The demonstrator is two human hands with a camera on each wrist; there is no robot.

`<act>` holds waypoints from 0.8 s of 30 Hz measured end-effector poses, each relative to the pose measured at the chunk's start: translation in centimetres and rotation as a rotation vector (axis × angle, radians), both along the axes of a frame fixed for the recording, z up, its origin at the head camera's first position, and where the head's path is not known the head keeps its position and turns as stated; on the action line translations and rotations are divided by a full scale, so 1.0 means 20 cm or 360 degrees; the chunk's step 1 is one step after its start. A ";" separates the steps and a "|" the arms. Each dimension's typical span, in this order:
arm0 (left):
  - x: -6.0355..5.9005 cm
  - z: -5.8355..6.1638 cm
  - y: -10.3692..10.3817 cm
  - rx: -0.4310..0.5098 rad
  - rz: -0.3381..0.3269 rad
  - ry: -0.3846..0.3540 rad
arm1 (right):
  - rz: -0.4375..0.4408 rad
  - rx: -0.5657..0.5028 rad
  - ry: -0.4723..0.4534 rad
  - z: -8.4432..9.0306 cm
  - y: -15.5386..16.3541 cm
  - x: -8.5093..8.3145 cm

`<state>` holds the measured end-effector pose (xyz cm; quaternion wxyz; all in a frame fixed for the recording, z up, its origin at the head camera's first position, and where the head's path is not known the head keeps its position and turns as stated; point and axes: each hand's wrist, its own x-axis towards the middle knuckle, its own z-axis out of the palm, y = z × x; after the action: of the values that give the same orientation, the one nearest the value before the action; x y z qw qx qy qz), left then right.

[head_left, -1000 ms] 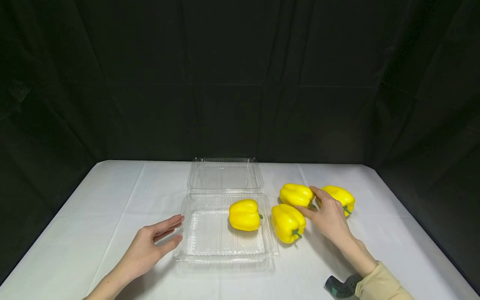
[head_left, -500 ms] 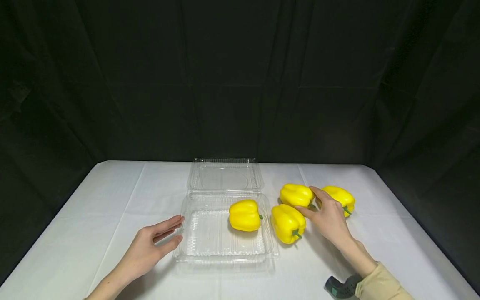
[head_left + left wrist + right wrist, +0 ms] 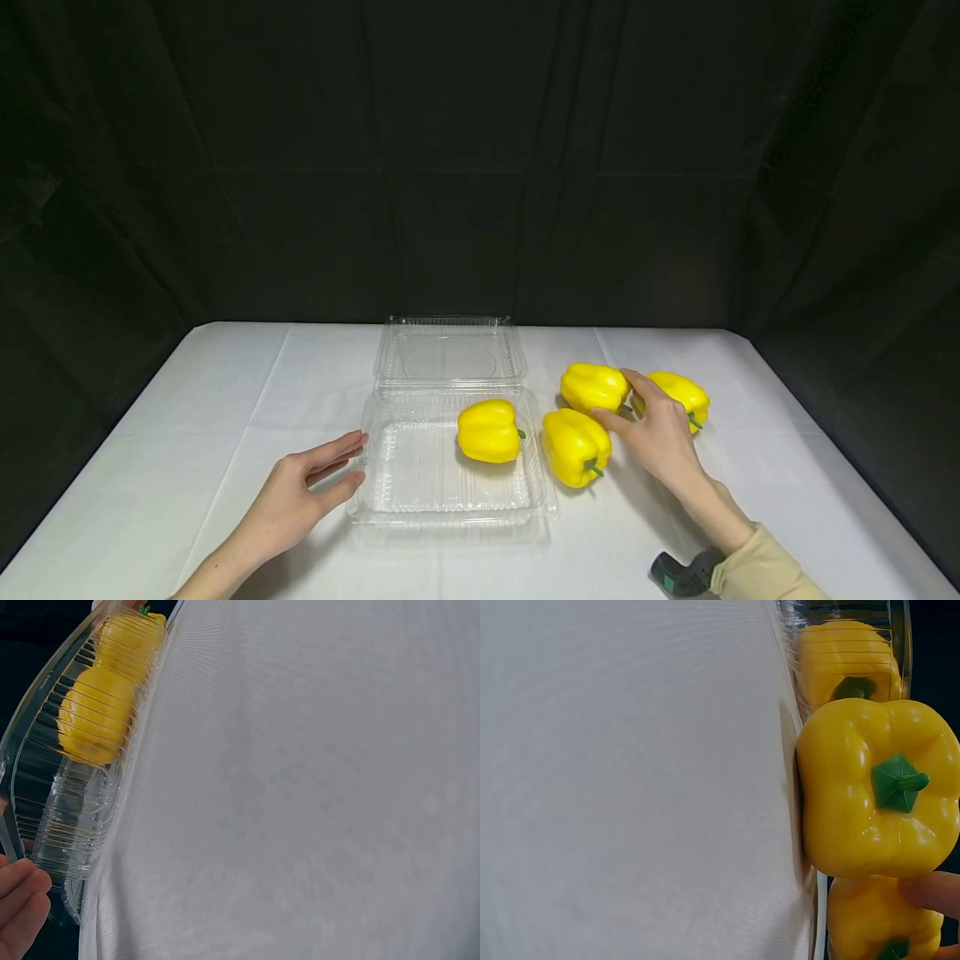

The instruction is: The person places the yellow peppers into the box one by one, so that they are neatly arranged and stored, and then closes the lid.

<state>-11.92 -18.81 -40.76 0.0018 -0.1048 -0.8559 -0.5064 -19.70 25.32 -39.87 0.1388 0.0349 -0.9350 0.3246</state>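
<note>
An open clear plastic clamshell box (image 3: 375,492) lies in the middle of the white table, its lid (image 3: 448,354) flat behind it. One yellow bell pepper (image 3: 489,431) lies inside at the right (image 3: 97,712) (image 3: 847,664). Three more peppers lie to the right: a front one (image 3: 576,446) (image 3: 881,791), a middle back one (image 3: 592,386) (image 3: 881,922) and a far right one (image 3: 681,393). My right hand (image 3: 613,398) grips the middle back pepper at its stem end between thumb and forefinger; a fingertip (image 3: 930,892) shows on it. My left hand (image 3: 360,457) lies open with its fingertips (image 3: 22,900) at the box's left rim.
A white cloth (image 3: 187,433) covers the table, with black curtains behind and at both sides. The table's edges drop off left and right. A dark green camera mount (image 3: 686,573) sits on my right wrist beside a beige sleeve (image 3: 761,571).
The middle back pepper has shifted slightly up and to the right in my right hand. My left hand and the other peppers stay where they were.
</note>
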 end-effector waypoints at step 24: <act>0.00 0.00 0.00 0.0002 0.0011 -0.0017 | 0.0103 -0.0047 0.0102 0.04 -0.02 0.02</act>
<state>-11.84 -18.89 -40.81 -0.0009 -0.0993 -0.8559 -0.5075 -19.23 24.99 -39.09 0.1586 0.0734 -0.9236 0.3413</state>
